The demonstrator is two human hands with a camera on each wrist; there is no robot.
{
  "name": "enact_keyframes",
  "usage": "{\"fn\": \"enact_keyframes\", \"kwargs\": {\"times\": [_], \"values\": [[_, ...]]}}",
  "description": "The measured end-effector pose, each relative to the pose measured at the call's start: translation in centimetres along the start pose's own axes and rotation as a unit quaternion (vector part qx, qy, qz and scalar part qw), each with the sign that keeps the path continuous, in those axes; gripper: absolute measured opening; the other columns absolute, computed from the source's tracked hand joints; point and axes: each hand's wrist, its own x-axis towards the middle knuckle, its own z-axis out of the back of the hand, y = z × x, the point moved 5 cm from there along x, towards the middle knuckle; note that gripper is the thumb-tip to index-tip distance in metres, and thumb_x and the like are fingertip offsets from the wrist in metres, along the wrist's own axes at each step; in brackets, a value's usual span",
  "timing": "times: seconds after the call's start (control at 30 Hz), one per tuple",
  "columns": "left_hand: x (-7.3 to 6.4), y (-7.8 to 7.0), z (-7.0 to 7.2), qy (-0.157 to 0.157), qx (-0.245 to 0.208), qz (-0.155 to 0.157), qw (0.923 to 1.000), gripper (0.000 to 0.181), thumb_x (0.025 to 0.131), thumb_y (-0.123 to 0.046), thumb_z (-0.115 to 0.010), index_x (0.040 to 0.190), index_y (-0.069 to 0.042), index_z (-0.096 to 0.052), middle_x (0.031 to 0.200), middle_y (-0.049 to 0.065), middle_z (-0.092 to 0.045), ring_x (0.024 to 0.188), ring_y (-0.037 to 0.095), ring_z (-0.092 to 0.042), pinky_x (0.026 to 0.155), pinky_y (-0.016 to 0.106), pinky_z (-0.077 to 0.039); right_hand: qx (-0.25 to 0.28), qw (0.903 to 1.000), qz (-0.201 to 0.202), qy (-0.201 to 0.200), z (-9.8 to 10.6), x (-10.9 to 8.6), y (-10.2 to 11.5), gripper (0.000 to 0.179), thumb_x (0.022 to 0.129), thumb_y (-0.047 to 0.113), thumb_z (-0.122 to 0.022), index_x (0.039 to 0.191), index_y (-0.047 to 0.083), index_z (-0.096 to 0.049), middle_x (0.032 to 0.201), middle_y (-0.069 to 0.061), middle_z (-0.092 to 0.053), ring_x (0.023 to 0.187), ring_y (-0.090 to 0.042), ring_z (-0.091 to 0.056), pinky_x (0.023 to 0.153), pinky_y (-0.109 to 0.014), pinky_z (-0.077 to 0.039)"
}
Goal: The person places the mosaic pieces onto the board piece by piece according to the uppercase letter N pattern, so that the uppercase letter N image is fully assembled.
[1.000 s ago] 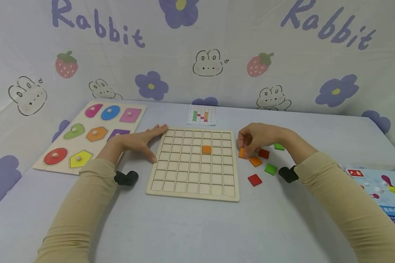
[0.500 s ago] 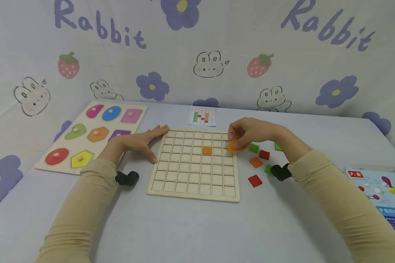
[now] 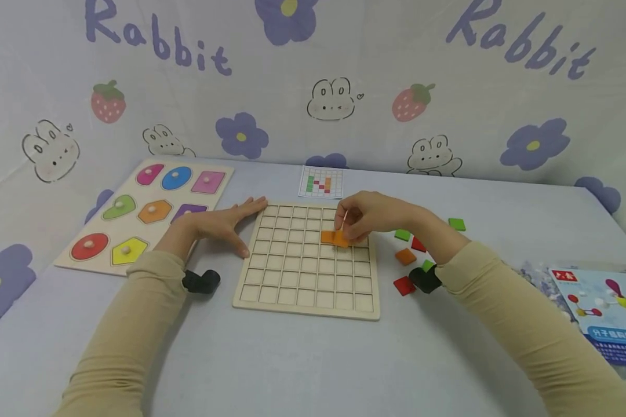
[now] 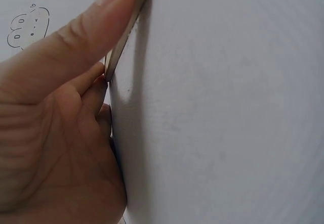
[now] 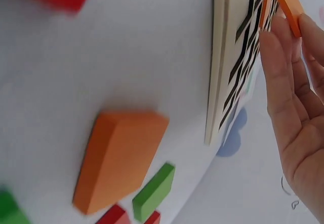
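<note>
Nearest, two rolled beige sleeves (image 3: 109, 341) extend over the pale surface (image 3: 302, 365), with a printed blue box (image 3: 607, 307) at far right. The gridded wooden board (image 3: 297, 281) lies between the hands. To its right rest loose tiles: a red tile (image 3: 403, 285), beyond it an orange tile (image 3: 406, 256), and farther still a green tile (image 3: 456, 224). The left hand (image 3: 221, 226), thumb and fingers spread wide, touches the board's left edge. The right hand (image 3: 367, 215) pinches a second orange tile (image 3: 341, 239), tilted above the cells, just right of a seated orange tile (image 3: 327, 237). Left of the left hand lies a knobbed shape puzzle (image 3: 120, 227); beyond the board, a pattern card (image 3: 320, 182) lies before the rabbit-printed backdrop (image 3: 281, 87).
</note>
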Motion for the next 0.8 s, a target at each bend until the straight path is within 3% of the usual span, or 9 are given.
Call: {"fn": "enact_keyframes", "kwargs": {"times": [0.5,0.8], "values": [[-0.1,0.1,0.1,-0.001,-0.005,0.004,1.0000,0.123,0.071,-0.022,-0.085,0.160,-0.017,-0.001,0.169,0.008,0.014,0.154,0.037,0.020,0.125,0.060,0.010,-0.029,0.9995,0.006,-0.010,-1.1,1.3,2.6,0.011,0.086,0.006,-0.071,0.096,0.011,-0.070,0.087,-0.003,-0.064,0.075,-0.015,-0.063,0.071,-0.026,-0.058],[-0.1,0.1,0.0,0.001,-0.002,0.002,1.0000,0.123,0.072,-0.023,-0.085,0.160,-0.017,0.000,0.168,0.008,0.014,0.155,0.036,0.019,0.125,0.060,0.009,-0.023,0.9995,-0.016,0.016,-1.6,1.9,2.3,0.012,0.085,0.002,-0.069,0.096,0.007,-0.070,0.085,-0.002,-0.065,0.076,-0.013,-0.064,0.072,-0.028,-0.061]]}}
